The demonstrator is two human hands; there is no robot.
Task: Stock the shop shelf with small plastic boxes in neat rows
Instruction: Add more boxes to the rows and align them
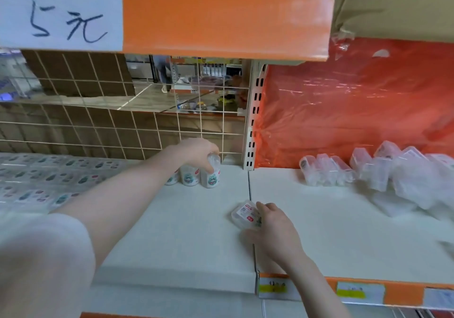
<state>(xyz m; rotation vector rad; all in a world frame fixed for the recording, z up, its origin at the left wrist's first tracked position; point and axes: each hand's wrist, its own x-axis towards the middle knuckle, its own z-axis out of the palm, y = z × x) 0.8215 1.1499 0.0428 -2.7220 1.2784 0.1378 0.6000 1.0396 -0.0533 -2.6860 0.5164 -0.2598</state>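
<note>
Left hand (196,152) grips upright box (212,170), frame centre | right hand (275,229) holds flat box (244,213), lower centre, white shelf (186,231)

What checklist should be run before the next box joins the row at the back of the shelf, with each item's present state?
1. Left hand holds the box being placed at the back row: ok, fingers curl over its top.
2. That box seated upright and level: cannot tell, the hand covers it.
3. Back row upright with labels facing front: ok for the visible ones.
4. Right hand has the next box ready: ok, it grips the box lying on the shelf.
5. Loose boxes at right sorted: not ok, a jumbled heap.
</note>
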